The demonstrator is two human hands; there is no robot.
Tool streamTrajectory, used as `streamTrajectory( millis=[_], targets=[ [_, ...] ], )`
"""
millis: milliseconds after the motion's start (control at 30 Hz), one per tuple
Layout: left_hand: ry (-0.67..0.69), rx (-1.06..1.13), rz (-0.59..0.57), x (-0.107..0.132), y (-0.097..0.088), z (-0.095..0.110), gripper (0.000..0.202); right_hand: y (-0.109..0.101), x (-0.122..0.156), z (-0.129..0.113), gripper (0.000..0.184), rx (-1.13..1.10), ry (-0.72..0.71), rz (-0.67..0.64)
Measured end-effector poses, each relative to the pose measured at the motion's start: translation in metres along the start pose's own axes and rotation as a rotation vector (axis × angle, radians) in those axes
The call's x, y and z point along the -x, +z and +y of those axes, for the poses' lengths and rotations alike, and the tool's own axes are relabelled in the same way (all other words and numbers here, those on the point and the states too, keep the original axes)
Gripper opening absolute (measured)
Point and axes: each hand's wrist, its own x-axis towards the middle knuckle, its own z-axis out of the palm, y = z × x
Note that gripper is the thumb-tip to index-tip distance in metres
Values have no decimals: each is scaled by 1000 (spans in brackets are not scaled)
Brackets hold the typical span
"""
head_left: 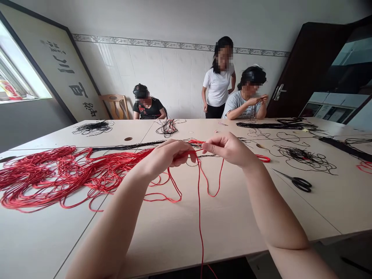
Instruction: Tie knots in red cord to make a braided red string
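Observation:
Thin red cord (199, 209) runs between my two hands above the middle of the table, and one length hangs down past the front edge. My left hand (177, 152) is closed on the cord, its fingers curled with the tips pointing right. Thumb and forefinger of my right hand (223, 149) pinch the cord a little to the right, the other fingers folded. A loose loop of cord drops below my right hand to the tabletop. Left of my hands spreads a large tangled heap of red cord (66, 174). Whether a knot sits inside my fingers is hidden.
Black-handled scissors (300, 183) lie on the right, near a tangle of black cord (308, 157). Bundled black cord (273, 125) lies at the back right, with another black tangle (93, 127) at the back left. Three people are across the table (232, 228), two seated, one standing.

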Motion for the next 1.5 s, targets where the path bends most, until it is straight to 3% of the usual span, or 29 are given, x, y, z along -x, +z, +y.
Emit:
streamTrajectory(
  millis=[167,333,433,633,900,967,1067,1100,1200,1300,1500],
  targets=[
    [12,-42,5,-1,3,3,35,0,0,-1,39,0,-4,-2],
    [-58,-173,102,-3,7,7,36,5,-2,2,38,-46,11,-2],
    [-32,-198,109,-4,9,6,36,7,-4,5,36,-85,21,28],
    [-5,-260,58,-1,5,2,33,12,-12,10,38,-191,-8,35],
    [-30,-273,161,0,-1,1,36,28,-17,17,45,-146,41,56],
    [-41,-241,217,-3,-3,-2,37,29,-16,16,43,-64,30,126],
    [-58,-179,288,-9,-4,-7,38,31,-15,10,43,5,-15,351],
    [-64,-167,300,-10,-4,-8,38,32,-13,7,44,-17,-14,357],
    [-71,-156,316,-14,-2,-10,38,37,-9,-1,46,-123,6,145],
    [-64,-142,305,-15,0,-9,38,44,-5,-5,37,-169,4,-29],
    [-57,-112,275,-13,-1,-10,38,51,-5,-5,35,-193,-5,-69]
  ],
)
